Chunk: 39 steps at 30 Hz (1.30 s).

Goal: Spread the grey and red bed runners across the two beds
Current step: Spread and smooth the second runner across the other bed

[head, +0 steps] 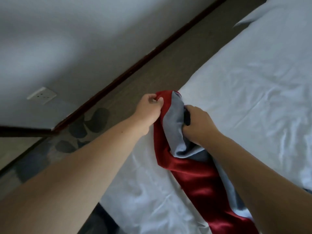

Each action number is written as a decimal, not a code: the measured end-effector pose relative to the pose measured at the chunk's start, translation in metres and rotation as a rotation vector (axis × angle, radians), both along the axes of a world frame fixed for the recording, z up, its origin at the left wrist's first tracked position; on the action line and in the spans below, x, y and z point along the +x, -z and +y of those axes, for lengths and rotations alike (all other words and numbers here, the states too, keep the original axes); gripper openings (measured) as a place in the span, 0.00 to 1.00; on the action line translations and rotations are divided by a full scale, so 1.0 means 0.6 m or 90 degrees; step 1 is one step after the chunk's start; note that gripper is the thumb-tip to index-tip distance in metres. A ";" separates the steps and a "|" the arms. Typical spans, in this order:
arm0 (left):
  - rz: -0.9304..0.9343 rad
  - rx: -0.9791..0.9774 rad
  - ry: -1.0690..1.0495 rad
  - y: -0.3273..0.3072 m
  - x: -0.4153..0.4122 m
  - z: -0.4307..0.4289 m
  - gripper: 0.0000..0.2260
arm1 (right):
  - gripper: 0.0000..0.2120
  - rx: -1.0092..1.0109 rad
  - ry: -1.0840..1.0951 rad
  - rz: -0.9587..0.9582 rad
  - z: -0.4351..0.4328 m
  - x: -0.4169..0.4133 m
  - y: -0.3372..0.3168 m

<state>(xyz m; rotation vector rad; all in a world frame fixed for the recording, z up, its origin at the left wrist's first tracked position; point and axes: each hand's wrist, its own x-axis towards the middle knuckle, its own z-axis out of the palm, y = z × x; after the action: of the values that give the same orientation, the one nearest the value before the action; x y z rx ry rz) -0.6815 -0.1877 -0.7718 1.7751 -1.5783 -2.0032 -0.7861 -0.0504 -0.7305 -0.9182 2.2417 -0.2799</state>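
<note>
The runner [194, 179], glossy red with a grey side, lies bunched and twisted along the white bed [253, 81], its end at the mattress edge. The left hand [150, 107] pinches the red hem; the right hand [199, 122] curls round the grey fold. Patterned carpet [168, 65] meets a pale wall [67, 39] with a socket [41, 95]

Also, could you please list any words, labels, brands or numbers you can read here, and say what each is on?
None: no text can be read anywhere in this view.
The wall socket shows only its pin holes, no legible marking.
The red and grey bed runner, the white sheet and the patterned carpet show no lettering or labels.
</note>
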 end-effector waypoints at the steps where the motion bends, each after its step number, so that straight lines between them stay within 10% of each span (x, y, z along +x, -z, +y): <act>1: 0.013 -0.013 0.008 -0.004 0.008 -0.007 0.18 | 0.14 -0.022 -0.024 -0.009 -0.005 0.013 -0.006; 9: 0.092 -0.134 0.098 -0.016 0.079 -0.048 0.28 | 0.11 -0.081 -0.300 -0.002 0.005 0.154 -0.027; 16: -0.012 -0.352 0.445 -0.024 0.140 -0.056 0.21 | 0.12 0.056 0.057 -0.089 -0.014 0.131 -0.008; 20: -0.141 -0.309 0.434 -0.026 0.182 -0.065 0.30 | 0.19 0.281 -0.377 0.009 0.001 0.148 -0.024; 25: -0.255 -0.197 0.561 -0.032 0.201 -0.064 0.34 | 0.18 0.351 -0.477 -0.075 0.036 0.187 -0.036; 34: -0.014 -0.322 0.311 -0.064 0.200 -0.060 0.18 | 0.01 0.097 -0.117 0.098 0.041 0.132 -0.074; 39: 0.130 -0.241 0.010 -0.068 0.189 -0.062 0.12 | 0.17 -0.334 0.060 0.353 0.021 0.063 -0.136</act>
<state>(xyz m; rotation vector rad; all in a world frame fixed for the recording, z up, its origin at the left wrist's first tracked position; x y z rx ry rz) -0.5680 -0.2247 -0.7311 1.3789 -1.7615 -1.6828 -0.7485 -0.0376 -0.6489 -1.2815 2.7876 -0.7607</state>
